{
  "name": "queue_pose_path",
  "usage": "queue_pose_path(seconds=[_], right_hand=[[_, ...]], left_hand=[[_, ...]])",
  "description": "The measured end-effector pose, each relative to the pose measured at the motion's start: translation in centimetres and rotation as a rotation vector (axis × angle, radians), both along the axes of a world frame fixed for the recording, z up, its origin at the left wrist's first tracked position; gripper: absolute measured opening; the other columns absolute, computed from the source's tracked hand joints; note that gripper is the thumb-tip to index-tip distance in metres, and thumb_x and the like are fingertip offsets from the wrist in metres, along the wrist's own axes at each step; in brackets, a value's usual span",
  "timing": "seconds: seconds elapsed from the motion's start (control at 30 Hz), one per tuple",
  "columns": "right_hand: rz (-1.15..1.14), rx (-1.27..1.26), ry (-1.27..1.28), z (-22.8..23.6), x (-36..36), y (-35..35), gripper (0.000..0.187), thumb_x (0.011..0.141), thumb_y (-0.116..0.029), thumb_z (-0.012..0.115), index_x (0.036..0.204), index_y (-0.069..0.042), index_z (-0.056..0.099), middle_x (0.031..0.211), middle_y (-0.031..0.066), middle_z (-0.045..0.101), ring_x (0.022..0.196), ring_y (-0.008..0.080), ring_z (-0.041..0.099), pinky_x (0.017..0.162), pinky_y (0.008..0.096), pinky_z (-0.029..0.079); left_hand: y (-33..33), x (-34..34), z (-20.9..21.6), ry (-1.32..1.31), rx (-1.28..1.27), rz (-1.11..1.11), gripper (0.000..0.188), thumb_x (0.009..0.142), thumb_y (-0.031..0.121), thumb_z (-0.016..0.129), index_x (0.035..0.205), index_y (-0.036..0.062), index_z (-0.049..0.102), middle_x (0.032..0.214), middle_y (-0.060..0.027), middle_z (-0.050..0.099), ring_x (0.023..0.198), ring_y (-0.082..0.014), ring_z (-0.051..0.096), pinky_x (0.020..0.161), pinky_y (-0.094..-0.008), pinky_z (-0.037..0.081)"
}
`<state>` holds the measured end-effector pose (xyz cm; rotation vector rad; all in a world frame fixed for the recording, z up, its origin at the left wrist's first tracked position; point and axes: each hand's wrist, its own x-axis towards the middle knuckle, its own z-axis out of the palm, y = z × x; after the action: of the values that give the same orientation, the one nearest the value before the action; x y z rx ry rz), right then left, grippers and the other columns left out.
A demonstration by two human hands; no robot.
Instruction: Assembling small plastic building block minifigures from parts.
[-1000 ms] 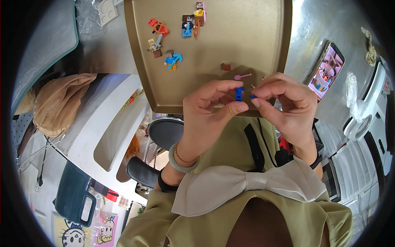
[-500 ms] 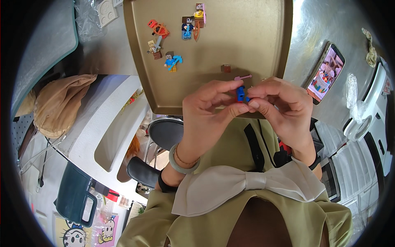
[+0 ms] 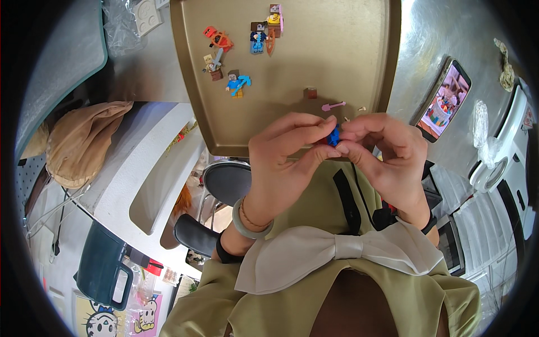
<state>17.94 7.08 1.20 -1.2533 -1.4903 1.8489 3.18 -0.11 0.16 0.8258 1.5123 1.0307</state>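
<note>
Between my fingertips is a small blue toy figure piece point(image 3: 334, 136), mostly covered by the fingers. My left hand point(image 3: 295, 140) pinches it from the left, thumb below and index finger above. From the other side my right hand point(image 3: 382, 143) closes thumb and fingers at its edge; whether a separate small part sits in them is hidden. Just beyond the hands, a pink toy tool point(image 3: 333, 106) and a brown block point(image 3: 310, 93) lie on the gold tray point(image 3: 337, 33). A tiny pale piece point(image 3: 362, 109) rests near my right knuckles.
Several assembled toy figures stand or lie at the tray's far left, among them a red one point(image 3: 218, 39) and a blue one with a pickaxe point(image 3: 237, 84). Right of the tray, a lit phone point(image 3: 444, 100) lies on the metal table point(image 3: 421, 33). A black stool point(image 3: 227, 182) is below left.
The blue piece has turned between my fingers, and my right fingers have closed in on it. My hands have shifted slightly nearer me, uncovering more of the pink tool.
</note>
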Motion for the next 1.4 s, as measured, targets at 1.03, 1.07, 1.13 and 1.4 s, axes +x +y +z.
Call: queue_pose_path(seconds=[1.03,1.07,1.13,1.4], right_hand=[[-0.065,-0.043,0.027,-1.8,-0.6,-2.8,0.012,0.072,0.008,0.064,0.084,0.004,0.062,0.08,0.0084,0.061,0.07,0.0134,0.062,0.064,0.0225,0.052],[-0.051,-0.03,0.026,-1.8,-0.5,-2.8,0.013,0.072,0.008,0.064,0.085,0.004,0.063,0.08,0.0086,0.062,0.071,0.0134,0.062,0.064,0.0226,0.052],[-0.071,-0.055,0.022,-1.8,-0.6,-2.9,0.013,0.072,0.008,0.064,0.084,0.004,0.063,0.08,0.0087,0.062,0.071,0.0135,0.062,0.064,0.0225,0.052],[-0.093,-0.073,0.015,-1.8,-0.5,-3.4,0.009,0.071,0.008,0.065,0.08,0.004,0.064,0.079,0.0096,0.062,0.07,0.014,0.061,0.062,0.0224,0.049]], left_hand=[[-1.6,0.5,-1.1,0.084,-0.028,0.101,0.029,0.07,-0.008,0.065,0.097,0.0007,0.065,0.085,-0.0099,0.062,0.072,-0.0157,0.062,0.066,-0.0242,0.051],[-1.5,0.5,-1.1,0.086,-0.027,0.102,0.029,0.07,-0.008,0.065,0.097,0.0007,0.065,0.085,-0.0099,0.062,0.072,-0.0157,0.062,0.066,-0.0242,0.051],[-1.5,0.7,-1.1,0.055,-0.043,0.124,0.029,0.069,-0.009,0.066,0.096,0.0002,0.065,0.085,-0.0101,0.062,0.072,-0.0163,0.062,0.067,-0.0242,0.05],[-1.8,1.0,-1.0,0.146,0.016,0.093,0.026,0.068,-0.013,0.063,0.091,-0.0008,0.064,0.082,-0.0102,0.061,0.071,-0.0161,0.06,0.065,-0.0246,0.049]])
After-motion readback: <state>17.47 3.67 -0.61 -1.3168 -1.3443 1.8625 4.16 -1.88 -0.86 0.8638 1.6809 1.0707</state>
